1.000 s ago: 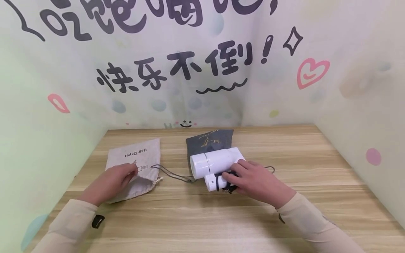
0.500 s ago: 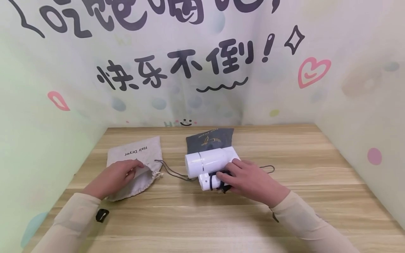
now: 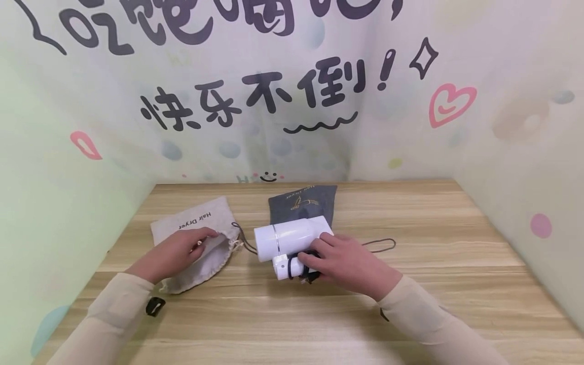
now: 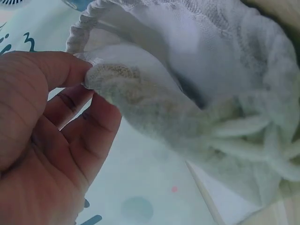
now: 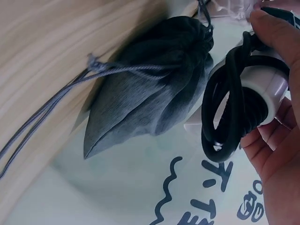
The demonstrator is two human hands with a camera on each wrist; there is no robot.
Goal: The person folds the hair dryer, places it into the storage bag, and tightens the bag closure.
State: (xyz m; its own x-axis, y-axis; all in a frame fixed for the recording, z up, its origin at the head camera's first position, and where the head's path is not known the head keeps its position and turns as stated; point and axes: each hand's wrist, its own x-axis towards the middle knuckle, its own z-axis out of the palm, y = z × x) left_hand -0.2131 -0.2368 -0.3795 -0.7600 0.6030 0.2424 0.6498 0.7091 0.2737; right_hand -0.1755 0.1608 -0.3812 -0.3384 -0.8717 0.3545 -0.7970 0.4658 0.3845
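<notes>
My left hand [image 3: 180, 253] pinches the rim of a pale cloth drawstring bag [image 3: 216, 210] printed "Hair Dryer". The left wrist view shows the mouth of the bag [image 4: 187, 28] held wide, thumb and fingertips at its gathered edge. In my right hand [image 3: 353, 266] is a white hair dryer [image 3: 292, 235], its handle folded and a black cord [image 5: 232, 93] wound round it. The dryer's barrel points left, toward the pale bag. Behind it lies a dark grey drawstring bag [image 3: 303, 203] with a gold print, partly hidden by the dryer.
Grey drawstrings [image 3: 383, 245] of the dark bag stretch out to both sides on the wooden table [image 3: 410, 213]. A printed fabric backdrop [image 3: 388, 142] stands behind the table, with side panels at left and right.
My right hand has carried the hair dryer left, away from the dark bag and closer to the pale one. My left hand has shifted slightly right, and the pale bag's mouth gapes wider.
</notes>
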